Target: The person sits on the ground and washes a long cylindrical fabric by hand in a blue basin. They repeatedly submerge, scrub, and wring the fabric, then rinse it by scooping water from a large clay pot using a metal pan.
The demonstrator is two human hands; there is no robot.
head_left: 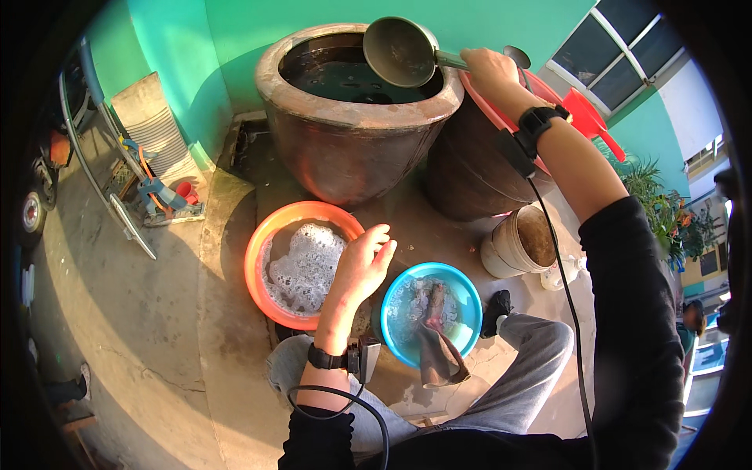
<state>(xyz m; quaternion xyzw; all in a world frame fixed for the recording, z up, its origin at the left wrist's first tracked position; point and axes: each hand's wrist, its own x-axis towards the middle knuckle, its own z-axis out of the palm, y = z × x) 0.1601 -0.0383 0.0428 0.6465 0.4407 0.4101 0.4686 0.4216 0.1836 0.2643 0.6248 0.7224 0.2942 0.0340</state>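
Note:
My right hand point(490, 67) grips the handle of a metal ladle point(402, 51), its bowl over the rim of a large glazed clay vat point(358, 135) of dark liquid. Empty, fingers slightly curled, my left hand point(367, 258) hovers by the right edge of an orange basin point(258, 247) of foamy water. To its right stands a blue basin point(432, 267) of sudsy water with cloth in it; a brown cloth point(440, 358) hangs over its near rim.
A second dark vat point(464, 170) carries a red basin point(543, 88) and a red plastic dipper point(587, 114). Near my foot are a dirty white bucket point(508, 247) and a plastic jug point(555, 276). A washboard-like ribbed slab point(155, 129) leans at the left wall. Black cables hang from my wrists.

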